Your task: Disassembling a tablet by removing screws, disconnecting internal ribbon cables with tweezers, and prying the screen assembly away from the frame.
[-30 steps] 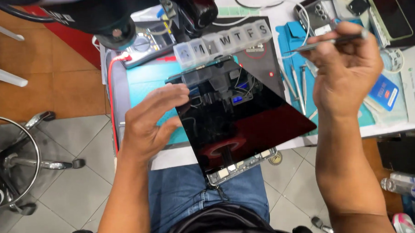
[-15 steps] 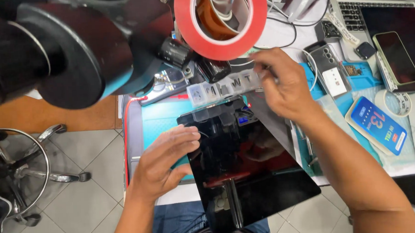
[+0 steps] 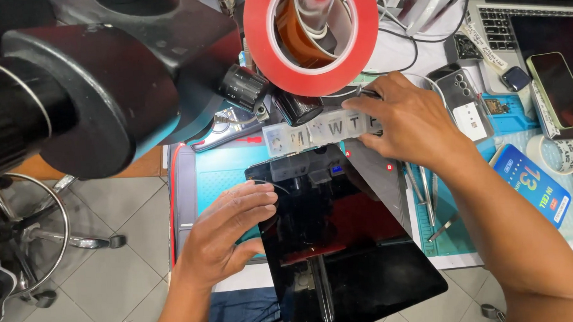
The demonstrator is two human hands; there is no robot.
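Observation:
A black-glass tablet point(image 3: 342, 255) lies tilted over the front edge of the bench, part of it on a blue work mat point(image 3: 216, 177). My left hand point(image 3: 228, 231) grips its left edge, fingers spread flat on the glass. Just behind the tablet sits a clear compartment box point(image 3: 304, 134) with several lidded cells. My right hand point(image 3: 413, 120) rests on the box's right end. Its fingers pinch thin dark tweezers point(image 3: 363, 92), of which only the tip shows.
A black microscope point(image 3: 102, 79) looms at upper left, with a red tape roll point(image 3: 262, 46) hanging beside it. To the right lie metal tools point(image 3: 426, 187), a blue package point(image 3: 532, 182), two phones point(image 3: 467, 105) point(image 3: 557, 91) and a laptop point(image 3: 506, 22). A stool point(image 3: 26, 243) stands at left.
My right hand came down from above the bench to the right end of the compartment box. The tablet slid toward me, and my view shifted forward under the microscope.

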